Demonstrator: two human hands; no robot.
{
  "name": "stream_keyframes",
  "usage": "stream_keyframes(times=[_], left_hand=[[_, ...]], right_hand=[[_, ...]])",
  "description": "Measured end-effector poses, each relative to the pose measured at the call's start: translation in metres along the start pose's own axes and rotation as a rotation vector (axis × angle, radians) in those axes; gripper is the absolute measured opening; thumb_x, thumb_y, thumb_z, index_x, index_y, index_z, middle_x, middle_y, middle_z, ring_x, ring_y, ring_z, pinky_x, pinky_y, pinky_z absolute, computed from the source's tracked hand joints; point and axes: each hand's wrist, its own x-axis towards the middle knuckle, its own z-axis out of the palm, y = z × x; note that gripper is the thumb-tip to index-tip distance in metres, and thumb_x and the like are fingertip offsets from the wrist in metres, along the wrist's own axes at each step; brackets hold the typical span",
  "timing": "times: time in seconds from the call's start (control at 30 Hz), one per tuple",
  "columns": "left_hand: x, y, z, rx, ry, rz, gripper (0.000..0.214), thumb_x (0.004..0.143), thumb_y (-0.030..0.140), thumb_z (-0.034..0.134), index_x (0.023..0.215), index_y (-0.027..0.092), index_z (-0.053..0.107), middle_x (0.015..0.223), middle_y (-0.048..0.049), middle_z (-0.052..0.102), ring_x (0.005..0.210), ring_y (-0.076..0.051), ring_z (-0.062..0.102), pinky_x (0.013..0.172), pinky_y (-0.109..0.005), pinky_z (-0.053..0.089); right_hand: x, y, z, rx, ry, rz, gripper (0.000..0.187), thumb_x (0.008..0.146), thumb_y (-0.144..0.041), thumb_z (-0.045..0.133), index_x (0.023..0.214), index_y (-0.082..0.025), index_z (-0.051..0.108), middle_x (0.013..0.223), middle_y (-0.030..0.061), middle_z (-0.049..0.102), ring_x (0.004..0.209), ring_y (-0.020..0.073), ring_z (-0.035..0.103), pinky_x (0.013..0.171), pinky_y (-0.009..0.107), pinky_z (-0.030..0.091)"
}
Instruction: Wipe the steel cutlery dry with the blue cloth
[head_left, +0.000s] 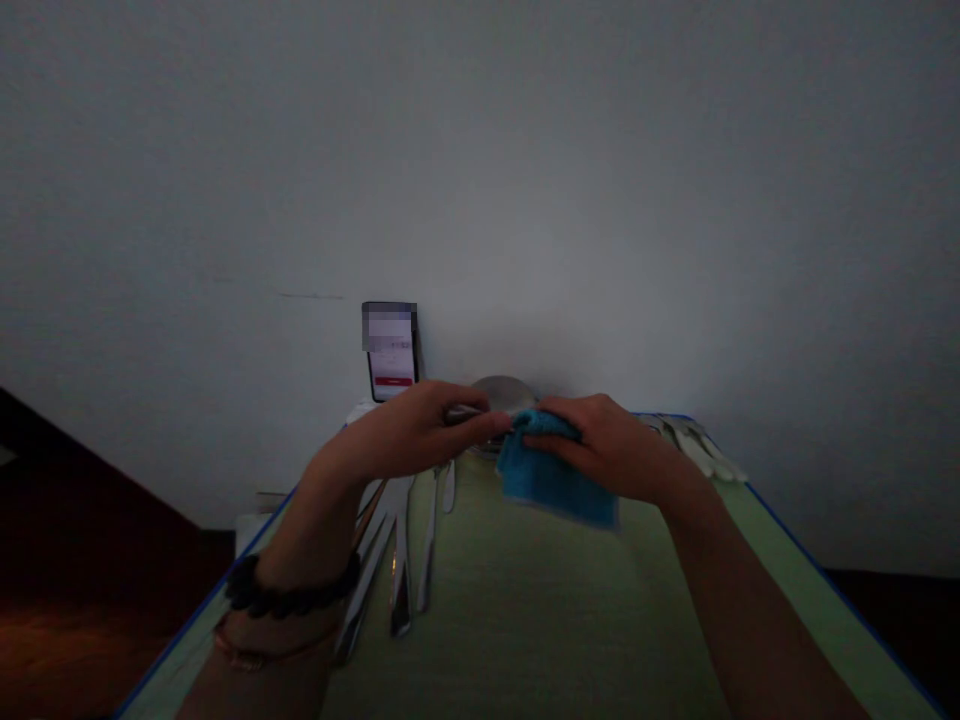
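Over the back half of the table, my left hand [420, 432] is closed around a slim metal piece of cutlery [462, 412]; its kind cannot be made out. A blue cloth [559, 488] is pinched in my right hand [607, 442], bunched around the other end of that piece, with a loose flap hanging below. The two hands nearly meet at the cloth. Behind them stands a round metallic dish [504, 392], partly hidden. Below my left hand lie several table knives [402, 590], side by side, their far ends covered by the hand and forearm.
A phone [392, 355] with a lit screen leans upright against the grey wall [600, 200]. More pieces of cutlery [701, 447] lie at the table's back right corner. The pale green tabletop [525, 620] has a blue edge. Dark floor [90, 600] shows at the left.
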Motion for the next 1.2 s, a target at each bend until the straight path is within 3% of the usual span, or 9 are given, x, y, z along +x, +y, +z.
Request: stream_keyframes(times=[0.17, 0.37, 0.5, 0.6, 0.67, 0.73, 0.8, 1.03, 1.2], left_hand=[[-0.009, -0.008, -0.010, -0.006, 0.160, 0.026, 0.037, 0.085, 0.039, 0.038, 0.060, 0.015, 0.051, 0.050, 0.0054, 0.038, 0.047, -0.007, 0.036, 0.043, -0.018, 0.026], [-0.025, -0.028, -0.027, -0.094, 0.409, -0.053, 0.035, 0.085, 0.038, 0.041, 0.058, 0.016, 0.046, 0.051, 0.0055, 0.034, 0.046, -0.007, 0.032, 0.041, -0.018, 0.025], [-0.024, -0.034, -0.031, -0.186, 0.534, -0.092, 0.035, 0.085, 0.040, 0.040, 0.062, 0.015, 0.050, 0.052, 0.0044, 0.039, 0.047, -0.007, 0.034, 0.041, -0.018, 0.027], [-0.023, -0.037, -0.033, -0.209, 0.563, -0.127, 0.033, 0.084, 0.041, 0.042, 0.067, 0.015, 0.053, 0.053, 0.0040, 0.041, 0.047, -0.007, 0.036, 0.041, -0.018, 0.027], [-0.023, -0.036, -0.034, -0.196, 0.551, -0.128, 0.033, 0.084, 0.040, 0.042, 0.067, 0.015, 0.053, 0.052, 0.0040, 0.040, 0.047, -0.008, 0.036, 0.040, -0.018, 0.027], [-0.022, -0.032, -0.034, -0.175, 0.524, -0.117, 0.033, 0.085, 0.040, 0.040, 0.064, 0.016, 0.050, 0.051, 0.0043, 0.039, 0.046, -0.008, 0.035, 0.039, -0.018, 0.027], [-0.019, -0.028, -0.033, -0.158, 0.474, -0.113, 0.035, 0.085, 0.040, 0.039, 0.062, 0.016, 0.047, 0.051, 0.0046, 0.038, 0.045, -0.007, 0.035, 0.039, -0.018, 0.027], [-0.005, -0.015, -0.019, -0.173, 0.047, -0.123, 0.030, 0.087, 0.040, 0.034, 0.073, 0.017, 0.049, 0.055, 0.0052, 0.045, 0.049, -0.008, 0.042, 0.046, -0.019, 0.033], [0.003, -0.012, -0.009, -0.109, -0.014, -0.170, 0.030, 0.088, 0.042, 0.032, 0.081, 0.019, 0.050, 0.059, 0.0050, 0.047, 0.053, -0.010, 0.046, 0.051, -0.020, 0.036]], right_hand=[[0.007, -0.009, 0.004, 0.081, 0.169, 0.050, 0.027, 0.086, -0.038, 0.039, 0.088, -0.018, 0.056, 0.075, 0.0021, 0.061, 0.064, 0.0133, 0.054, 0.060, 0.025, 0.037], [0.005, 0.004, -0.004, 0.251, 0.481, 0.372, 0.035, 0.081, -0.048, 0.042, 0.081, -0.017, 0.058, 0.070, 0.0027, 0.061, 0.061, 0.0157, 0.053, 0.053, 0.026, 0.039], [0.009, 0.003, -0.004, 0.500, 0.688, 0.556, 0.042, 0.079, -0.054, 0.039, 0.089, -0.017, 0.058, 0.082, 0.0060, 0.063, 0.077, 0.0214, 0.057, 0.061, 0.031, 0.043], [0.019, -0.004, 0.002, 0.772, 0.689, 0.589, 0.054, 0.080, -0.059, 0.031, 0.105, -0.017, 0.053, 0.099, 0.0101, 0.062, 0.089, 0.0241, 0.058, 0.062, 0.032, 0.046], [0.027, -0.010, 0.008, 0.854, 0.650, 0.527, 0.059, 0.083, -0.060, 0.017, 0.118, -0.021, 0.044, 0.112, 0.0086, 0.058, 0.096, 0.0214, 0.057, 0.064, 0.031, 0.048], [0.035, -0.015, 0.016, 1.067, 0.547, 0.456, 0.059, 0.083, -0.059, 0.016, 0.124, -0.021, 0.037, 0.122, 0.0085, 0.052, 0.106, 0.0199, 0.053, 0.069, 0.031, 0.049], [0.041, -0.018, 0.025, 1.210, 0.525, 0.469, 0.059, 0.082, -0.060, 0.020, 0.122, -0.021, 0.038, 0.123, 0.0086, 0.051, 0.106, 0.0195, 0.053, 0.071, 0.030, 0.050], [0.050, -0.010, 0.038, 1.316, 0.661, 0.541, 0.042, 0.069, -0.048, 0.058, 0.100, -0.019, 0.055, 0.095, 0.0059, 0.066, 0.082, 0.0198, 0.062, 0.070, 0.032, 0.050], [0.054, 0.005, 0.040, 1.331, 0.738, 0.530, 0.035, 0.066, -0.044, 0.062, 0.092, -0.020, 0.060, 0.088, 0.0029, 0.066, 0.079, 0.0183, 0.062, 0.073, 0.033, 0.048]])
